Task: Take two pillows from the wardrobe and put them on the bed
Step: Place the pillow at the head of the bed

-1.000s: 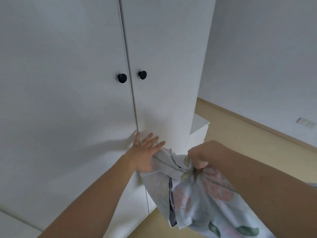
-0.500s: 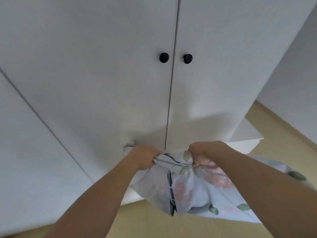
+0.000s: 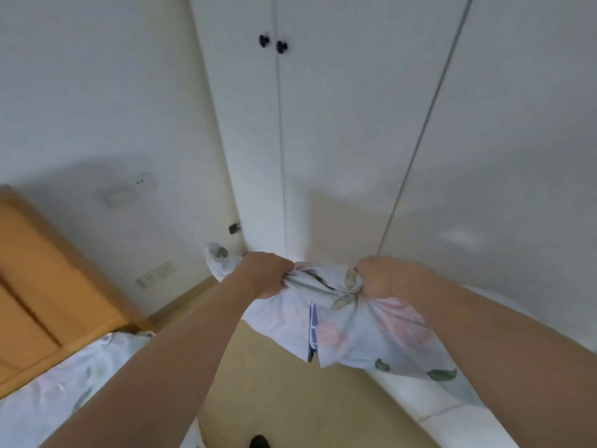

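Note:
A pale blue floral pillow (image 3: 352, 328) hangs in front of me, gripped along its bunched top edge. My left hand (image 3: 263, 274) is shut on its left part and my right hand (image 3: 386, 276) is shut on its right part. Behind them stands the white wardrobe (image 3: 339, 140), its doors closed, with two black knobs (image 3: 273, 43) high up. The bed (image 3: 64, 392), covered in matching floral fabric, lies at the lower left, with a wooden headboard (image 3: 42, 286) behind it.
A white wall (image 3: 97, 92) with sockets (image 3: 156, 274) and a switch plate (image 3: 127, 189) is on the left. Tan wooden floor (image 3: 274, 389) runs between the bed and the wardrobe. A dark foot (image 3: 258, 442) shows at the bottom edge.
My left hand left the wardrobe door and took hold of the pillow's top edge. My view has swung left, bringing the bed and headboard into sight.

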